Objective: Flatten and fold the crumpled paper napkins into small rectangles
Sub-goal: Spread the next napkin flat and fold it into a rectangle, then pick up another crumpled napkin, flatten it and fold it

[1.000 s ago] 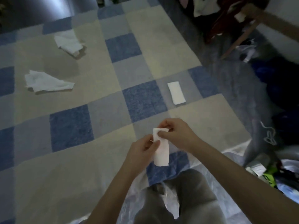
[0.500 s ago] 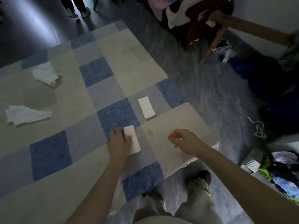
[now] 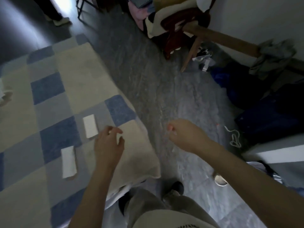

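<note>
Near folded napkin: lying flat on the checked rug as a narrow white rectangle, long side running away from the camera, on a grey square beside a dark blue one. Nothing is touching it.
Far folded napkin: a second white rectangle, also flat on the rug, a little further out and to the right of the first — the two are apart, not overlapping.
Crumpled napkin: only a pale scrap is showing at the left frame edge; cut off and blurred, so its state is hard to judge.
Left hand: hovering over the rug just right of the far rectangle, fingers loosely curled, holding nothing that I can see.
Right hand: hanging over the bare grey floor, well clear of the rug, fingers curled in; a pale blur is showing at the fingertips, so I cannot tell whether it is pinching anything.
Step in hand (judgement): two napkins are looking finished and set down; the person is standing between pieces, with both hands off the paper.
Next move (judgement): reaching left across the rug for an unfolded napkin, then spreading it flat before creasing — thin paper is calling for light, even pressure.
Surroundings: clothes and clutter are lying along the right wall.
</note>
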Demonstrator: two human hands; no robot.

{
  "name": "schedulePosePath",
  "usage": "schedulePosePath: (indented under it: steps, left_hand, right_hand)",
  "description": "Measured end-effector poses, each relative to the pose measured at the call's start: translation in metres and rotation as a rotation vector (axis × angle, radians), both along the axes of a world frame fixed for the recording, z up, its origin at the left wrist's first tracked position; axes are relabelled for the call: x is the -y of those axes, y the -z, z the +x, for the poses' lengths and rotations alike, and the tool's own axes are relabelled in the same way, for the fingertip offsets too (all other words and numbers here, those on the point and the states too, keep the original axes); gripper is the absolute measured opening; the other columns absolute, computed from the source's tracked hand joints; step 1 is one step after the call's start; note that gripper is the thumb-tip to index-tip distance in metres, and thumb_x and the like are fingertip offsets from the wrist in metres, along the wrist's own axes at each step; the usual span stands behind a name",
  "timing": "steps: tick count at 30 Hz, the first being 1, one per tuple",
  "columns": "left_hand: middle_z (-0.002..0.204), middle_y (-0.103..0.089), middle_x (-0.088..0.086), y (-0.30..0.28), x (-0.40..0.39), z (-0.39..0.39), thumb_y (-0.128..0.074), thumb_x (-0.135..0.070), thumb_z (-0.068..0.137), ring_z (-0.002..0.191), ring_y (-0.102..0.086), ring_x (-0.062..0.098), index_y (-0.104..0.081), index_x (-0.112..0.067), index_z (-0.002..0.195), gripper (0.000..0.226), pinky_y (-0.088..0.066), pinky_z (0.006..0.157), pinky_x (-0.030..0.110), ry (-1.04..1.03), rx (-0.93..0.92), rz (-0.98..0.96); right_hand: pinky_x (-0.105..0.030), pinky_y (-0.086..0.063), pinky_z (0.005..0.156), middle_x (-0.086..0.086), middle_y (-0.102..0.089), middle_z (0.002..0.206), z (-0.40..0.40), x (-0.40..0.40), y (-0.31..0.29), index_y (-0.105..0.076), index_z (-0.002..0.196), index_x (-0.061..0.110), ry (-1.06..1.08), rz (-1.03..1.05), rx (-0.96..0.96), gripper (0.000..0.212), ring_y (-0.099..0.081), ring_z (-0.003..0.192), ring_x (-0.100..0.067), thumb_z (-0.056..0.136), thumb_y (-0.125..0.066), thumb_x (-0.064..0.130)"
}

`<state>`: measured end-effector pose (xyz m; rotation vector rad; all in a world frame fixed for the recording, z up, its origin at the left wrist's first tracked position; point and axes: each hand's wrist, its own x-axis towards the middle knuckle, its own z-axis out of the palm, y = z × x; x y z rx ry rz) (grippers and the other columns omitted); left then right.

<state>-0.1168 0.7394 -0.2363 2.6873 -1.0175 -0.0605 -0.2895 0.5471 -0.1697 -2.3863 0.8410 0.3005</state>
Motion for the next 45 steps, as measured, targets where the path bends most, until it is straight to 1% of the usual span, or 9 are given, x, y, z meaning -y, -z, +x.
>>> schedulePosePath:
  steps: [4,11,19,23,29,33,37,41,45]
  left_hand:
    - [0.095,-0.061,-0.003,-0.043,0.104,-0.059,-0.061,-0.026,0.084,0.082,-0.063,0.024,-0.063,-0.026,0.092,0.008,-0.041,0.058,0.03,0.304,-0.01,0.002]
    - [0.11,-0.063,-0.01,-0.103,0.231,-0.102,-0.057,-0.046,0.087,0.104,-0.06,0.018,-0.058,-0.033,0.11,0.027,-0.04,0.078,0.032,0.501,0.024,0.097]
    - [0.108,-0.062,-0.012,-0.129,0.344,-0.109,-0.055,-0.047,0.089,0.099,-0.058,0.013,-0.058,-0.033,0.113,0.027,-0.034,0.072,0.03,0.573,0.036,0.066]
    - [0.108,-0.056,-0.011,-0.14,0.413,-0.089,-0.056,-0.047,0.089,0.1,-0.055,0.014,-0.058,-0.032,0.112,0.028,-0.033,0.071,0.03,0.61,0.048,0.023]
    - [0.108,-0.055,-0.009,-0.177,0.519,-0.048,-0.055,-0.046,0.09,0.104,-0.054,0.018,-0.059,-0.031,0.109,0.025,-0.034,0.069,0.032,0.58,0.051,-0.069]
    - [0.107,-0.055,-0.01,-0.197,0.555,-0.012,-0.052,-0.049,0.09,0.102,-0.055,0.017,-0.057,-0.033,0.109,0.025,-0.032,0.066,0.031,0.53,0.083,-0.052]
    - [0.107,-0.058,-0.008,-0.206,0.559,0.023,-0.054,-0.047,0.088,0.1,-0.057,0.018,-0.058,-0.032,0.111,0.028,-0.034,0.065,0.031,0.418,0.09,-0.043]
    - [0.111,-0.061,-0.006,-0.197,0.545,0.063,-0.055,-0.046,0.089,0.104,-0.057,0.02,-0.06,-0.029,0.111,0.028,-0.043,0.072,0.035,0.233,0.086,-0.015]
    - [0.112,-0.062,-0.009,-0.188,0.52,0.101,-0.058,-0.047,0.085,0.109,-0.057,0.018,-0.06,-0.032,0.109,0.029,-0.047,0.078,0.037,-0.004,0.063,0.025]
  right_hand:
    - [-0.043,-0.048,0.087,-0.005,-0.057,0.114,-0.056,0.043,-0.029,-0.058,0.113,0.017,0.016,-0.233,-0.017,0.026,-0.057,0.104,-0.028,0.094,-0.044,0.03]
    - [-0.039,-0.05,0.082,-0.002,-0.056,0.117,-0.111,0.119,-0.065,-0.056,0.116,0.018,0.167,-0.319,0.075,0.027,-0.056,0.102,-0.022,0.095,-0.044,0.028]
    - [-0.037,-0.047,0.078,0.002,-0.052,0.11,-0.125,0.219,-0.08,-0.054,0.112,0.023,0.25,-0.318,0.091,0.023,-0.053,0.096,-0.018,0.092,-0.049,0.033]
    - [-0.039,-0.048,0.079,0.003,-0.05,0.114,-0.106,0.293,-0.098,-0.049,0.119,0.026,0.23,-0.337,0.095,0.029,-0.053,0.098,-0.019,0.091,-0.049,0.035]
    - [-0.04,-0.05,0.074,0.0,-0.05,0.114,-0.05,0.405,-0.131,-0.046,0.125,0.025,0.125,-0.403,0.13,0.036,-0.052,0.1,-0.02,0.091,-0.051,0.034]
    - [-0.037,-0.048,0.071,0.001,-0.05,0.104,-0.005,0.456,-0.143,-0.05,0.118,0.024,0.081,-0.408,0.221,0.03,-0.052,0.094,-0.018,0.09,-0.052,0.035]
    - [-0.04,-0.05,0.077,0.001,-0.052,0.109,0.053,0.483,-0.14,-0.051,0.12,0.026,-0.064,-0.373,0.235,0.034,-0.054,0.097,-0.018,0.088,-0.053,0.037]
    - [-0.044,-0.05,0.081,0.0,-0.053,0.112,0.125,0.488,-0.132,-0.05,0.123,0.025,-0.26,-0.301,0.247,0.038,-0.056,0.097,-0.021,0.087,-0.055,0.039]
    - [-0.041,-0.049,0.081,0.0,-0.052,0.114,0.197,0.478,-0.118,-0.049,0.121,0.026,-0.505,-0.249,0.26,0.037,-0.055,0.101,-0.022,0.086,-0.055,0.039]
